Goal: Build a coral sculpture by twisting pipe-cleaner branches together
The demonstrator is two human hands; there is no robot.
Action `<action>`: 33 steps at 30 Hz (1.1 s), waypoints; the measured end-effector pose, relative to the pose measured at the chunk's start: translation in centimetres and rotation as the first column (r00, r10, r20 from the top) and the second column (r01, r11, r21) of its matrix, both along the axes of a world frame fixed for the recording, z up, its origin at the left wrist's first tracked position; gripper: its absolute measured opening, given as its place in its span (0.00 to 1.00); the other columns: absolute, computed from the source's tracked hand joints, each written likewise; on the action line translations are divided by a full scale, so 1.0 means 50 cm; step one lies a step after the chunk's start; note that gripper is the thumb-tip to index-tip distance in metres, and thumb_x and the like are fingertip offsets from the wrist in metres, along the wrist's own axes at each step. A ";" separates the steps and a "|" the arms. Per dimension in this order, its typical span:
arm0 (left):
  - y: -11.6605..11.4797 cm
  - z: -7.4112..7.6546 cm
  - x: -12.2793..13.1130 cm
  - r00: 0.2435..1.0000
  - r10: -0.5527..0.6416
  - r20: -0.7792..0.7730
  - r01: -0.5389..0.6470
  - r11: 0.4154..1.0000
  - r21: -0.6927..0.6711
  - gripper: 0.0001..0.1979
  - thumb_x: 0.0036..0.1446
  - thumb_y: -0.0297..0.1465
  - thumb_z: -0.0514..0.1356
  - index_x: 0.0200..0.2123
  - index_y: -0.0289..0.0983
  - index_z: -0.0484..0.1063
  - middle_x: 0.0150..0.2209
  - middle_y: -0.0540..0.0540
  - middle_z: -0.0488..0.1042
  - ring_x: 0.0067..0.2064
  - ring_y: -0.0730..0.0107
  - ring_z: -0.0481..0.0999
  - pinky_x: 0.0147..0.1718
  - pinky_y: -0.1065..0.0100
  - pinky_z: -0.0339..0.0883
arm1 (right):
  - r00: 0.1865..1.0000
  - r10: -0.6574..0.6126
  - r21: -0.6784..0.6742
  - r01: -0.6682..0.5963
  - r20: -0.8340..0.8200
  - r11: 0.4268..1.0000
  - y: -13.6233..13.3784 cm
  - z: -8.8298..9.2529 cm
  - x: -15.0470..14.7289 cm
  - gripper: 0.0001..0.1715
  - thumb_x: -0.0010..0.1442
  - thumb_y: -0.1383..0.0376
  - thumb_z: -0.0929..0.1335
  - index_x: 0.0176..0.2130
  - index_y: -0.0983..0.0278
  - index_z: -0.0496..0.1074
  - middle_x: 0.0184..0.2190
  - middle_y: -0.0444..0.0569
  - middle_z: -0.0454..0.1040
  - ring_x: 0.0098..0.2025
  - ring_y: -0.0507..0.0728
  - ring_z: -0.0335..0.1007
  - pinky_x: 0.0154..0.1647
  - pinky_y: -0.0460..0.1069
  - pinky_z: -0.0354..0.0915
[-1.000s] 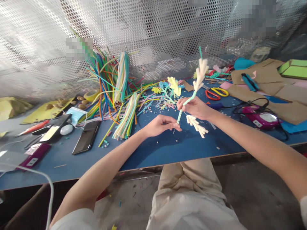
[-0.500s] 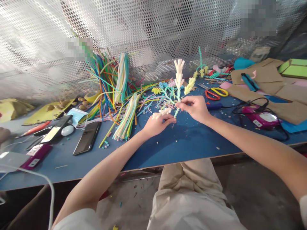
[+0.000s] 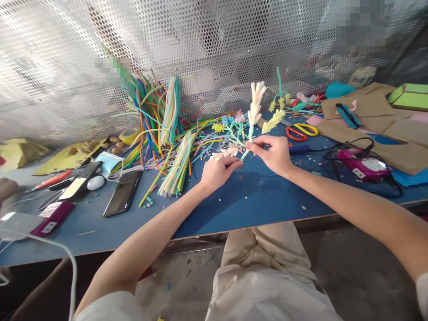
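In the head view, a pipe-cleaner flower stalk (image 3: 256, 107) stands tilted slightly right, with a cream feathery top and a green wrapped stem. My right hand (image 3: 276, 154) pinches its stem between thumb and fingers. Lower down, the fingers of my left hand (image 3: 219, 171) are closed on the stem's bottom end. A yellow pipe-cleaner sprig (image 3: 273, 121) sticks out right of the stem, above my right hand. Another cream sprig (image 3: 224, 154) lies across the top of my left hand; where it joins is hidden. Behind my hands are small pipe-cleaner flowers (image 3: 239, 117) in pink, blue and yellow.
Bundled pipe cleaners (image 3: 177, 165) and loose coloured ones lie to the left, beside a phone (image 3: 122, 194), a mask (image 3: 109, 164) and a mouse (image 3: 96, 183). Rightward are scissors (image 3: 302, 130), a magenta power strip (image 3: 363, 165) and cardboard (image 3: 394, 145). Another person's hand (image 3: 7, 189) shows at the left edge.
The flower stalk's top has leaned to the right, and its lower end has swung slightly left and up with my left hand. Both hands keep their hold on the stem.
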State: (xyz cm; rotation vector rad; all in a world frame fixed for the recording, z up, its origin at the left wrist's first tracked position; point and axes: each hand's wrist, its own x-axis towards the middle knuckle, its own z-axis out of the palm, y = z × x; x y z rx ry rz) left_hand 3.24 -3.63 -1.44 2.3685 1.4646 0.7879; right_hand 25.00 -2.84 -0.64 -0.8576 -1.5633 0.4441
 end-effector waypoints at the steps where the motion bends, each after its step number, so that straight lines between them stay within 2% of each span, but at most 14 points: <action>1: 0.002 -0.002 -0.001 1.000 -0.003 0.016 0.003 1.000 -0.005 0.14 0.68 0.45 0.63 0.42 0.46 0.87 0.36 0.50 0.86 0.37 0.65 0.81 0.36 0.66 0.66 | 1.000 0.003 0.005 -0.003 -0.003 1.000 0.000 0.000 0.000 0.26 0.59 0.42 0.76 0.29 0.62 0.83 0.23 0.47 0.79 0.26 0.55 0.70 0.30 0.51 0.66; 6: 0.016 -0.014 -0.006 0.990 -0.041 0.135 0.051 0.996 -0.072 0.15 0.67 0.46 0.64 0.42 0.44 0.87 0.36 0.51 0.86 0.36 0.65 0.82 0.36 0.67 0.67 | 1.000 0.003 0.005 -0.003 0.005 1.000 0.003 -0.004 0.002 0.26 0.59 0.42 0.76 0.30 0.61 0.84 0.22 0.46 0.79 0.25 0.55 0.71 0.29 0.50 0.66; 10: 0.021 -0.018 -0.005 0.980 -0.041 0.197 0.068 0.989 -0.133 0.17 0.66 0.47 0.64 0.41 0.43 0.86 0.36 0.50 0.86 0.36 0.65 0.82 0.35 0.68 0.69 | 1.000 -0.002 0.020 0.002 0.003 1.000 0.011 -0.013 0.004 0.25 0.59 0.42 0.76 0.31 0.60 0.85 0.27 0.48 0.82 0.29 0.56 0.75 0.32 0.51 0.69; 15: 0.013 -0.011 -0.001 0.983 -0.087 0.161 0.101 0.991 -0.083 0.15 0.69 0.43 0.61 0.39 0.43 0.86 0.40 0.52 0.86 0.40 0.66 0.83 0.42 0.68 0.70 | 1.000 -0.022 0.039 0.021 0.009 0.999 0.020 -0.021 0.003 0.24 0.59 0.42 0.76 0.33 0.59 0.85 0.29 0.48 0.83 0.30 0.57 0.75 0.35 0.52 0.70; 19: 0.004 -0.003 0.002 0.991 -0.072 0.111 0.078 0.996 -0.045 0.15 0.70 0.42 0.60 0.39 0.44 0.85 0.40 0.52 0.86 0.39 0.67 0.82 0.38 0.68 0.68 | 0.999 -0.029 0.036 0.028 0.021 0.999 0.025 -0.025 0.003 0.24 0.60 0.42 0.75 0.34 0.59 0.85 0.30 0.48 0.83 0.31 0.57 0.75 0.36 0.52 0.70; 23: 0.003 -0.002 0.001 0.983 -0.100 0.153 0.102 0.995 -0.003 0.16 0.70 0.43 0.60 0.39 0.44 0.86 0.41 0.51 0.86 0.38 0.68 0.81 0.39 0.68 0.68 | 0.990 0.090 0.034 -0.094 0.107 0.995 0.030 -0.025 0.006 0.21 0.63 0.46 0.75 0.39 0.59 0.85 0.36 0.48 0.85 0.33 0.56 0.74 0.36 0.52 0.67; 26: 0.010 -0.005 -0.002 0.974 -0.136 0.181 0.139 0.990 -0.002 0.17 0.69 0.45 0.61 0.39 0.42 0.86 0.40 0.50 0.87 0.38 0.68 0.82 0.41 0.69 0.69 | 0.968 0.187 -0.001 -0.189 0.167 0.982 0.032 -0.026 0.007 0.20 0.65 0.47 0.73 0.38 0.61 0.84 0.39 0.50 0.86 0.33 0.56 0.74 0.37 0.51 0.66; 28: 0.016 -0.008 -0.005 0.978 -0.149 0.143 0.152 0.988 -0.011 0.17 0.70 0.45 0.60 0.41 0.42 0.86 0.41 0.49 0.87 0.39 0.66 0.83 0.42 0.69 0.70 | 0.965 0.198 -0.039 -0.195 0.169 0.980 0.034 -0.028 0.007 0.22 0.66 0.47 0.72 0.37 0.61 0.84 0.37 0.49 0.85 0.33 0.56 0.73 0.36 0.51 0.66; 33: 0.039 0.006 -0.019 0.988 -0.078 -0.131 0.088 0.993 0.074 0.18 0.71 0.43 0.58 0.57 0.49 0.82 0.39 0.47 0.87 0.39 0.62 0.84 0.40 0.66 0.70 | 0.987 0.122 -0.114 -0.109 0.109 0.987 0.052 -0.037 0.014 0.28 0.67 0.43 0.69 0.32 0.63 0.80 0.26 0.46 0.77 0.28 0.55 0.68 0.31 0.50 0.60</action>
